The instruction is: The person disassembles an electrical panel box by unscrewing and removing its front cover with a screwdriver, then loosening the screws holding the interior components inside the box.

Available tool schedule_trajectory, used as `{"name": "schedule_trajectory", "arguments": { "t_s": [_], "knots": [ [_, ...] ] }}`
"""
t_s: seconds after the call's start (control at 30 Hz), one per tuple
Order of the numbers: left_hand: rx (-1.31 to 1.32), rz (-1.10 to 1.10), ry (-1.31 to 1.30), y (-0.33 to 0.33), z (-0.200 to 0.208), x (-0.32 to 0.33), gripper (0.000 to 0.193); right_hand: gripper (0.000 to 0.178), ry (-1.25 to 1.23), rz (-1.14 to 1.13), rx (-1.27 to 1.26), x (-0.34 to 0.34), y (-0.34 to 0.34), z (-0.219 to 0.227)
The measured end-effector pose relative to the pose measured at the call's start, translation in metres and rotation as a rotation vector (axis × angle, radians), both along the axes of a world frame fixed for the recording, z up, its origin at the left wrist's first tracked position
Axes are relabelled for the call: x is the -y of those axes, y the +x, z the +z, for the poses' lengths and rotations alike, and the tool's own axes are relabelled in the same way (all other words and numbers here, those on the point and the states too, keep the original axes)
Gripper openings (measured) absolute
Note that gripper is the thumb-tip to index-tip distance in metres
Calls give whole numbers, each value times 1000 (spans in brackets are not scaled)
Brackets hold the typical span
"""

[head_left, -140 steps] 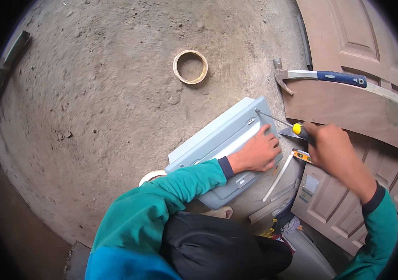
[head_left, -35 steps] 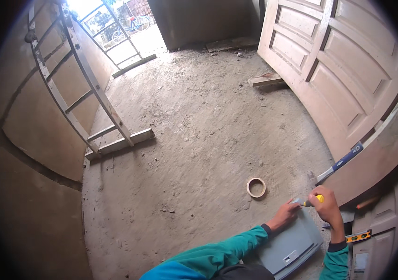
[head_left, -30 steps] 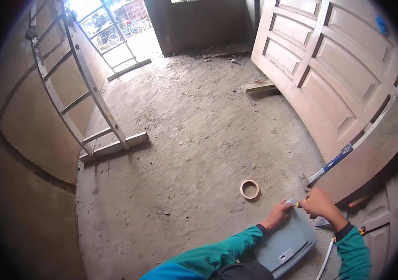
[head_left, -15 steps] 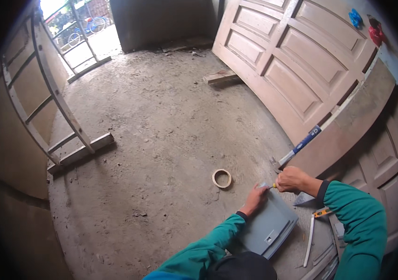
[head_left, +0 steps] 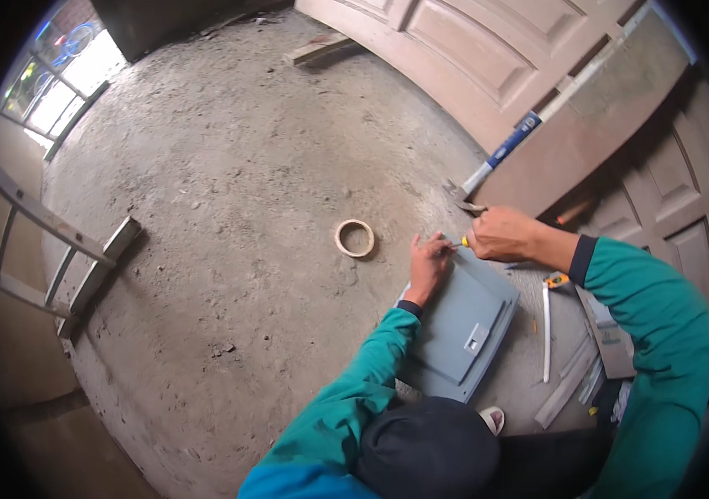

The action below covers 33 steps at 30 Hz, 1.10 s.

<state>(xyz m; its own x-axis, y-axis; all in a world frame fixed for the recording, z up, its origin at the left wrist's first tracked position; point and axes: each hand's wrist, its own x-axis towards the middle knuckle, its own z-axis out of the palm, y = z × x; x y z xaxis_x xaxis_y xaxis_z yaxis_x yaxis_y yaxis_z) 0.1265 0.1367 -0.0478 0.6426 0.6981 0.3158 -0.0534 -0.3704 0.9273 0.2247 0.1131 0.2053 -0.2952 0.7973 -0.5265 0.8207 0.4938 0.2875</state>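
Observation:
A flat grey metal box or cover (head_left: 475, 287) with a small latch lies in front of my knees. My right hand (head_left: 504, 234) is closed round a screwdriver with a yellow handle (head_left: 465, 242), its shaft pointing left at the box's far end. My left hand (head_left: 429, 264) lies at the far left corner of the box, fingertips drawn together by the screwdriver's tip. Whatever is between those fingertips is too small to make out. Just beyond my right hand, a hammer with a blue grip (head_left: 514, 141) leans against a board.
A tape roll (head_left: 343, 241) lies on the rough concrete floor (head_left: 230, 191). Right of the box are a white tube (head_left: 547, 333), an orange-ended tool (head_left: 556, 280) and several strips (head_left: 567, 391). Panelled doors (head_left: 471, 50) lean at the right; a ladder (head_left: 101, 279) stands left.
The view has tilted downward and shifted right, so floor, box and tools sit higher in the picture. Both hands stay at the box's far end, the screwdriver still in my right hand.

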Motion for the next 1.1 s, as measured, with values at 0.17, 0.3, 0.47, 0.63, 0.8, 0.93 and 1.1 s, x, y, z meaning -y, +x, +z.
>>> {"name": "schedule_trajectory", "arguments": {
  "t_s": [0.17, 0.3, 0.47, 0.63, 0.8, 0.93, 1.1],
  "knots": [
    [-21, 69, -50, -5, 3, -10, 11, 30, 102, -677, -296, -14, -6, 12],
    [-11, 4, -145, -10, 16, -13, 37, 29, 132, -813, -309, -24, -15, 20],
    [69, 24, 80, -11, 37, -9, 49, 26, -49, -279, -184, -15, -12, 19],
    [-88, -157, -91, -16, 17, -14, 40, 34, 139, -585, -316, -21, -19, 23],
    [87, -76, -71, -14, 16, -13, 23, 46, -122, -1118, -283, -36, -15, 38],
    [-66, -39, -139, -16, 32, -7, 19, 41, -46, -725, -160, -30, -15, 34],
    [79, 34, -236, -15, 31, -11, 19, 40, -13, -69, -144, -25, -6, 26]
  ]
}}
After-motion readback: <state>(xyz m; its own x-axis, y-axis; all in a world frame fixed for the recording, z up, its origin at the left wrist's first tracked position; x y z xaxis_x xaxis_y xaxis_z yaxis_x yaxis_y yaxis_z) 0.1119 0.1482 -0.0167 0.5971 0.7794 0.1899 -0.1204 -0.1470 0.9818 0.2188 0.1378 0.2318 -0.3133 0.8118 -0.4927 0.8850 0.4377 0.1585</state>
